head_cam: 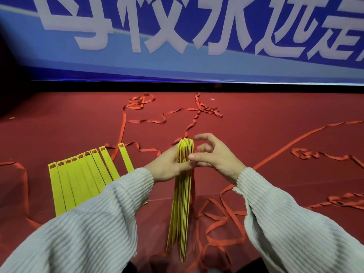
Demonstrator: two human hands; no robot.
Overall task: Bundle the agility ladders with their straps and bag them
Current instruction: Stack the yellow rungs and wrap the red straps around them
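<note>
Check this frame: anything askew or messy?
Yes. The red straps sprawl loose and tangled across the carpet. The second rung set lies fanned out flat, unstacked, left of the gathered stack gripped by the left hand.

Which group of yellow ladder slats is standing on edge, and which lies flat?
The stack of slats between the left hand and right hand stands on edge, pressed together. The fanned slats at left lie flat on the red floor.
</note>
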